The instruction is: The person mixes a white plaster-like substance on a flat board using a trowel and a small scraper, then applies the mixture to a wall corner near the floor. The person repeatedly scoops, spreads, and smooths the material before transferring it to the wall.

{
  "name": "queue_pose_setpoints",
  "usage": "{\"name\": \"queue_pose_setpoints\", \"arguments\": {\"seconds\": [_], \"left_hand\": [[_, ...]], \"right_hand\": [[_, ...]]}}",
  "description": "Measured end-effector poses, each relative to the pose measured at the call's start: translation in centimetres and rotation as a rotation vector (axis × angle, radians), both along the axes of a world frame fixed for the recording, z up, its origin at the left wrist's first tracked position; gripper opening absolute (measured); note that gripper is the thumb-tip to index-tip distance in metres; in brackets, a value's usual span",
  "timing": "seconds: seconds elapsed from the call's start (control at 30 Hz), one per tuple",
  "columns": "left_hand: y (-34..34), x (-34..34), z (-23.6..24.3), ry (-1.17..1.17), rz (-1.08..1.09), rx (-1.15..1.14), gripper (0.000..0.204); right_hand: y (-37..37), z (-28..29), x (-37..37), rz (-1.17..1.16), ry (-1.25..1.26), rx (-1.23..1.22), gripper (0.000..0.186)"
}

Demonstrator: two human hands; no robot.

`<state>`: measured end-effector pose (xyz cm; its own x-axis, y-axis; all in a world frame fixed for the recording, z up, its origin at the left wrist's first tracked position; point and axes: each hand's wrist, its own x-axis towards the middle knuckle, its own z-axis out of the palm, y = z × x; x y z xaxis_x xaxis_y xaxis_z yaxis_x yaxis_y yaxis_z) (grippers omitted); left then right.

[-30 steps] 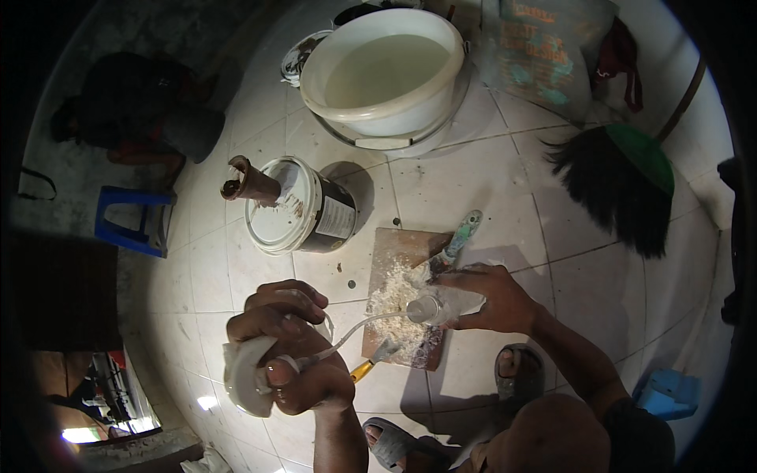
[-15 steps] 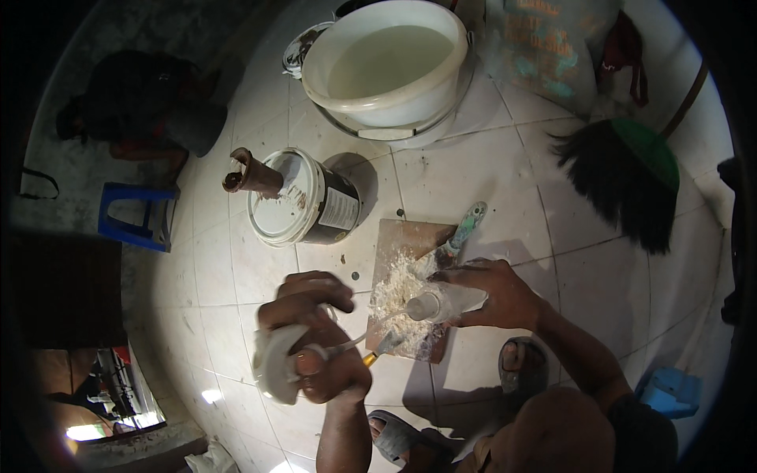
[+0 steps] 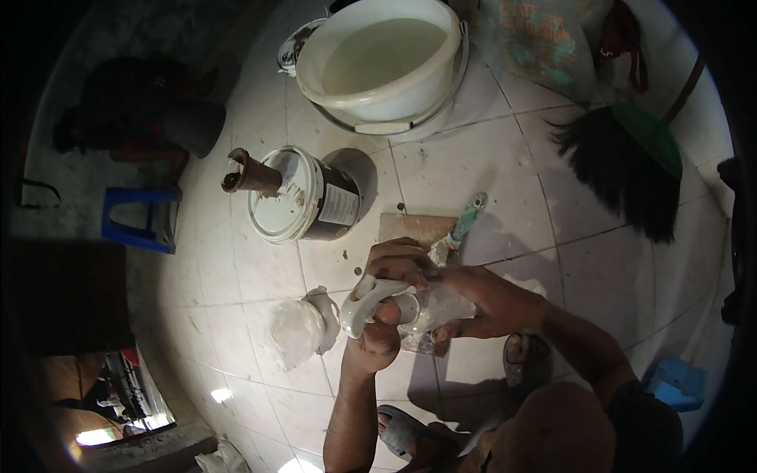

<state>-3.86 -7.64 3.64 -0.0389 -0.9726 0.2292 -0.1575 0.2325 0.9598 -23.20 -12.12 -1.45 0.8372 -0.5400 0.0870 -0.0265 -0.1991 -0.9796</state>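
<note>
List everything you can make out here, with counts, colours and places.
Round plastic basin: one, white, top middle
Lidded round bucket: one, white and black, centre-left
Hollow tubular piece: one, brown, on bucket lid
Printed sack: one, greyish, upper right
Strapped bag: one, dark red, beside sack
Bristle broom: one, black and green, right
Plastic stool: one, blue, left
Dustpan-like piece: one, blue, lower right
Rectangular board: one, brown, beneath hands
Scraper: one, green-stained handle, at board
Baglike translucent thing: one, whitish, left of hands
Person: one, dark-clothed, upper left
Plastic bottle: one, clear, right hand
Curved spray head: one, white, left hand
Sandals: two, grey, lower middle
Left hand: one, on spray head
Right hand: one, around bottle
</note>
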Motion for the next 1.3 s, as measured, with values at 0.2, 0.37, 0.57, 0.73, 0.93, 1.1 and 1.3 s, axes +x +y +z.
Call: {"name": "queue_pose_setpoints", "arguments": {"seconds": [0.2,0.37,0.57,0.73,0.93,1.1,1.3], "left_hand": [[0.1,0.6,1.1,0.178,0.154,-0.025,0.054],[0.5,1.3,1.7,0.073,0.212,-0.113,0.071],[1.2,0.3,0.9,-0.114,0.018,-0.019,0.082],[2.1,1.2,0.9,-0.066,-0.076,0.130,0.091],[1.5,1.7,0.1,0.095,-0.322,0.354,0.093],[0.0,0.5,-1.4,-0.202,-0.475,0.196,0.115],[3.0,2.6,-4.1,-0.175,-0.106,0.230,0.101]], "right_hand": [[-0.1,-0.1,0.8,-0.055,-0.097,-0.128,0.079],[0.4,-0.2,0.7,-0.026,-0.037,-0.090,0.080],[0.3,0.2,0.2,-0.024,-0.071,-0.131,0.082],[0.7,0.2,0.3,0.125,-0.036,0.075,0.084],[2.6,-0.6,1.1,0.085,-0.399,0.529,0.087],[2.2,-3.5,-1.2,-0.031,-0.057,0.334,0.071],[1.0,-7.6,-7.2,-0.550,0.005,-0.030,0.052]]}}
